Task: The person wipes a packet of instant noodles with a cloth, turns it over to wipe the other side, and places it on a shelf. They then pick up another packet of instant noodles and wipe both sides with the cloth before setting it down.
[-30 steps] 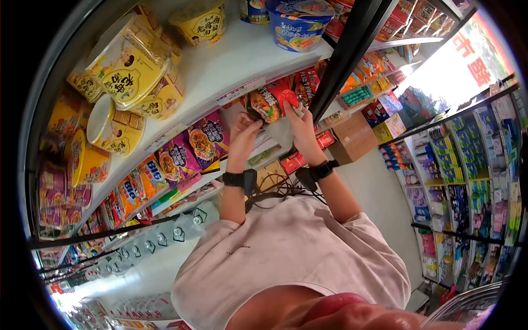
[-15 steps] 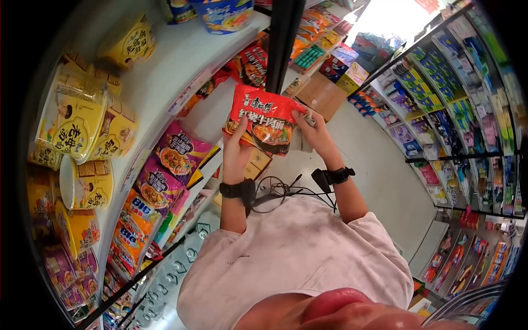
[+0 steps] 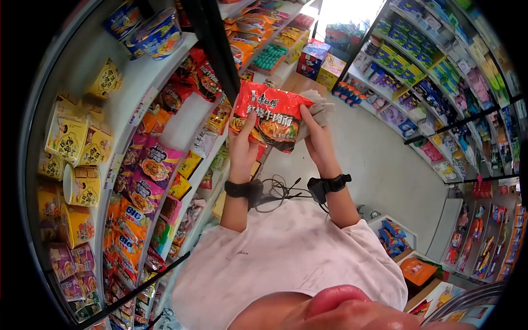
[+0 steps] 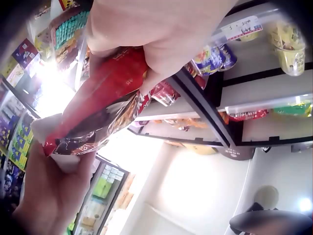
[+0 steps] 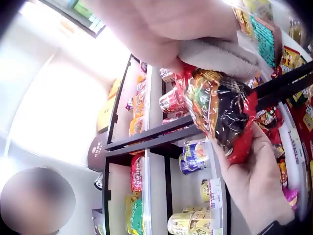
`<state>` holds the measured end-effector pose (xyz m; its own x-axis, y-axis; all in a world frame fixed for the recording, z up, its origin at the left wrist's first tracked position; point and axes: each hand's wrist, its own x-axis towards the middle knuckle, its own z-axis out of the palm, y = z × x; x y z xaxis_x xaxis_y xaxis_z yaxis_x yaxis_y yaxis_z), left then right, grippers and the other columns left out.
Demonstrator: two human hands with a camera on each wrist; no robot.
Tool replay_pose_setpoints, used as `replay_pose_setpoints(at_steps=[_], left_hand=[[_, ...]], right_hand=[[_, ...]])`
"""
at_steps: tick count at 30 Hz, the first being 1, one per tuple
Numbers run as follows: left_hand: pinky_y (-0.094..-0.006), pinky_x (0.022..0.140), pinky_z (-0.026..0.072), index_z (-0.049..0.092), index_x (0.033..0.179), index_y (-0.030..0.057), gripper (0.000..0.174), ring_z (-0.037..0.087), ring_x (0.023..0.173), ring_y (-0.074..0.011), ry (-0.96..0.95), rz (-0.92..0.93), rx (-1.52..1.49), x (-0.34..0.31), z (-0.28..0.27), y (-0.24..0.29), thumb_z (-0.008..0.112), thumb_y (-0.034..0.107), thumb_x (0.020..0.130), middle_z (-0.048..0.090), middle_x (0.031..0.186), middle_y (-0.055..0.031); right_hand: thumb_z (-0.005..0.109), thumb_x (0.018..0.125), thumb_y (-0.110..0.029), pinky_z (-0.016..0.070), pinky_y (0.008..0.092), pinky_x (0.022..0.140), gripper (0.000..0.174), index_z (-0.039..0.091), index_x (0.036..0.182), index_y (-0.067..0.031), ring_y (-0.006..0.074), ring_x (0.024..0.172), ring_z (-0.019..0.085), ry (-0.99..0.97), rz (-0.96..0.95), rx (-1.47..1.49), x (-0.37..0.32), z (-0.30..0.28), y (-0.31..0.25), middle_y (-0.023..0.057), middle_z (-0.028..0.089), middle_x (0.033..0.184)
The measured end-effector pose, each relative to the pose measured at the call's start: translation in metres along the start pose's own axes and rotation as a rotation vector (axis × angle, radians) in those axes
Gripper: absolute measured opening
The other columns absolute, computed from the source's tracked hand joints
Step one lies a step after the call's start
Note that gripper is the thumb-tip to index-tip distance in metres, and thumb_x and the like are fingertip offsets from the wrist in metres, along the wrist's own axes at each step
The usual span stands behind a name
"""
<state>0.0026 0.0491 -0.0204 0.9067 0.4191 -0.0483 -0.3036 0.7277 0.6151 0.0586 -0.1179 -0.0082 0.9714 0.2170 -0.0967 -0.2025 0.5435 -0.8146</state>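
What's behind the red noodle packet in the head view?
Grey cloth shows past the right end of the packet, by the right hand, with pale floor beyond. What lies behind the packet's middle, and how far the cloth reaches there, is covered.

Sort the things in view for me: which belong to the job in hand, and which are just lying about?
In the job:
red noodle packet, held by left hand and right hand
grey cloth, in the right hand

Just lying about:
purple noodle packets
yellow noodle tubs
blue noodle tubs
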Motion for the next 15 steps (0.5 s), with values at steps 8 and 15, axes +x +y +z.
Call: replay_pose_setpoints(at_steps=[8,15], left_hand=[[-0.0384,0.098,0.0506,0.049,0.138,0.0073,0.045,0.059,0.117,-0.0185,-0.113,-0.022,0.07,-0.073,0.06,-0.057,0.063,0.005,0.095,0.06,0.13,-0.0065],[-0.0353,0.094,0.0521,0.047,0.141,0.0043,0.053,0.062,0.111,-0.0194,-0.028,0.043,0.096,-0.11,0.07,-0.068,0.065,-0.001,0.092,0.06,0.128,-0.0098]], right_hand=[[0.073,0.089,-0.015,0.0496,0.026,0.082,0.03,0.066,0.112,0.0031,0.0086,0.093,0.062,0.049,-0.501,-0.7,-0.035,-0.092,-0.044,0.0036,0.069,0.103],[0.074,0.09,-0.018,0.0488,0.0252,0.075,0.03,0.067,0.112,0.0013,0.0066,0.084,0.059,-0.084,-0.329,-0.452,-0.076,-0.123,-0.076,0.0008,0.068,0.095]])
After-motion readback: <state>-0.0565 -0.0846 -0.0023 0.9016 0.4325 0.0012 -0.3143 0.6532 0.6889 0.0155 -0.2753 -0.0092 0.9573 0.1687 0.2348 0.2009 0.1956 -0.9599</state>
